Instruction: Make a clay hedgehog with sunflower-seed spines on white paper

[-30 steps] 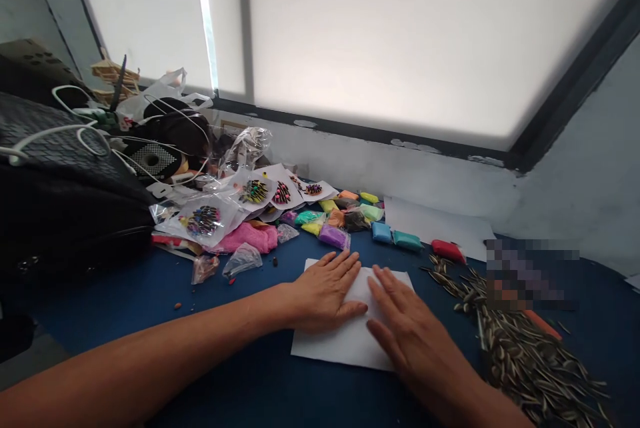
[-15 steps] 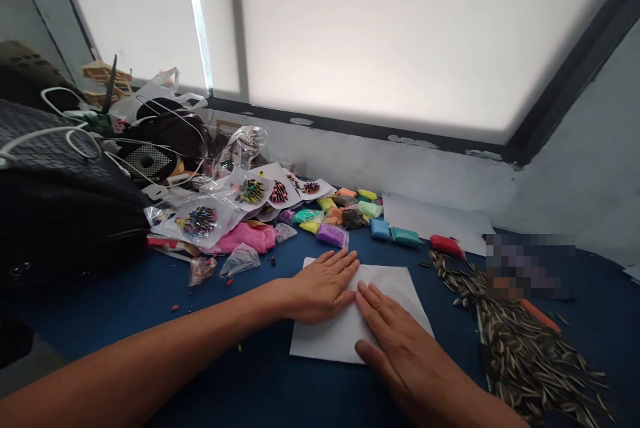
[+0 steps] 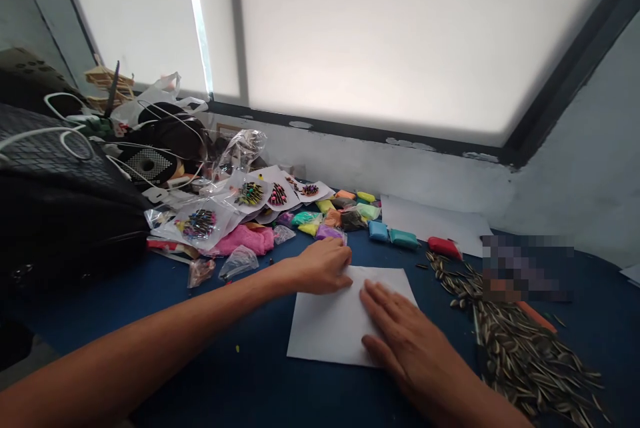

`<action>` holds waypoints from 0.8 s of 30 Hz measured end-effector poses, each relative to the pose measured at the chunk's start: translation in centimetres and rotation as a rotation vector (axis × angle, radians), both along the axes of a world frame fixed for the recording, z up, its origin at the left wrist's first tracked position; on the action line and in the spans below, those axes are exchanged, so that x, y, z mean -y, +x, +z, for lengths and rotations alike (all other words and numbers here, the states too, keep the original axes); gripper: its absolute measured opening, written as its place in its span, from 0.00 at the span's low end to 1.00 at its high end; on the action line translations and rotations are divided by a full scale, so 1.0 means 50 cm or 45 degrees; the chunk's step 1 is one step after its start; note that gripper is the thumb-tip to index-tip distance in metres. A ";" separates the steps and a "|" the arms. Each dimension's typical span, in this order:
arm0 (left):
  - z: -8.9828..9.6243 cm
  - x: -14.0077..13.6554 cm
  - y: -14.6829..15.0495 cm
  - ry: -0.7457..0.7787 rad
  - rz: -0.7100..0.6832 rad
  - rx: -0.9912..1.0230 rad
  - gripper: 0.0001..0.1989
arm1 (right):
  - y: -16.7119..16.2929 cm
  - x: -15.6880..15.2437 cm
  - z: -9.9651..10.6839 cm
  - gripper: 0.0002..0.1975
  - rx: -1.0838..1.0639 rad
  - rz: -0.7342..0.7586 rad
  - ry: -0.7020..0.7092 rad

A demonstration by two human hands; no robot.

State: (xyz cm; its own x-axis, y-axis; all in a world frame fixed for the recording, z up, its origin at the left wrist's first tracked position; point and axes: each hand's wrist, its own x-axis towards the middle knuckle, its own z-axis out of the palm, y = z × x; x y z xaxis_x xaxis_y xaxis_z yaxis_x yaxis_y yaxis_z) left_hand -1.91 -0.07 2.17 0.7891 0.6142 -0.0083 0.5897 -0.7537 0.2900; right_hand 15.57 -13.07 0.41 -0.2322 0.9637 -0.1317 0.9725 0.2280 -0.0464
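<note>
A white sheet of paper (image 3: 327, 328) lies flat on the blue tabletop in front of me. My left hand (image 3: 324, 267) is over its far left corner, fingers curled in and thumb resting toward the paper. The fingertips are turned away, so whether they pinch the sheet's edge is hidden. Spread on the right part of the sheet, my right hand (image 3: 400, 328) lies open with its fingers stretched out. Just beyond my left hand sits a purple packet of modelling clay (image 3: 331, 233).
Sunflower seeds (image 3: 530, 361) are heaped at the right. Colourful clay packets (image 3: 403, 239), another white sheet (image 3: 435, 220) and paper with seed-decorated pieces (image 3: 277, 195) line the back. A pink cloth (image 3: 244, 240), plastic bags (image 3: 240, 261) and a black bag (image 3: 65, 228) are on the left.
My left hand has lifted from lying flat on the paper and curled its fingers, shifting slightly away from me to the far left corner. My right hand stays flat on the sheet.
</note>
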 end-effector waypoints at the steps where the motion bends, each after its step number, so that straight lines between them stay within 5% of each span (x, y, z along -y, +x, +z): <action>1: 0.004 -0.007 0.004 -0.040 0.002 -0.024 0.14 | 0.006 -0.004 -0.001 0.33 0.070 -0.163 0.032; 4: 0.016 -0.030 0.016 -0.197 -0.017 -0.097 0.14 | 0.036 -0.012 -0.009 0.33 0.152 -0.399 0.131; 15: 0.035 -0.044 0.032 -0.428 -0.015 -0.054 0.13 | 0.076 -0.008 0.012 0.23 0.119 -0.414 0.390; 20: 0.043 -0.074 0.021 -0.150 -0.016 0.088 0.11 | 0.158 0.001 0.080 0.18 0.150 -0.690 0.439; 24: 0.033 -0.088 0.016 0.039 0.029 0.031 0.13 | 0.212 0.014 0.111 0.16 0.130 -0.828 0.245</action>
